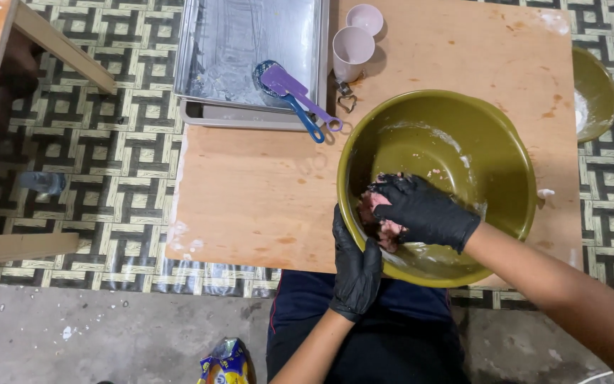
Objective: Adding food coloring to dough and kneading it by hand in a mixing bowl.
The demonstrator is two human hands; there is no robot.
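The person's right hand point(424, 210), in a black glove, reaches down into a large olive-green bowl point(463, 142) at the centre right of the frame. Its fingers are curled and pressed down on a pinkish lump of dough point(372, 211) that lies against the bowl's near-left wall. The left hand point(355, 267), also in a black glove, clasps the bowl's rim at the lower left, fingers wrapped over the edge just beside the dough. White smears streak the inside of the bowl.

The bowl sits on the lower right part of a wooden tabletop point(264, 192), its near edge hanging slightly over the tabletop's front. At the upper centre of the frame, a metal tray point(214, 50) rests on the tabletop, stacked on another tray, its bottom dusted white. On its lower right corner lie a purple spatula point(289, 84) and a blue-handled scoop point(305, 117), crossing each other, with their handles sticking out over the tabletop. Just to the right of the tray stand two pale pink cups point(353, 46), one behind the other. A second olive bowl point(595, 92) shows partly at the right edge of the frame, beyond the tabletop. Below lies a floor mat point(108, 156) with a geometric pattern, and at the bottom centre a yellow and blue packet point(225, 363) lies on the bare floor.
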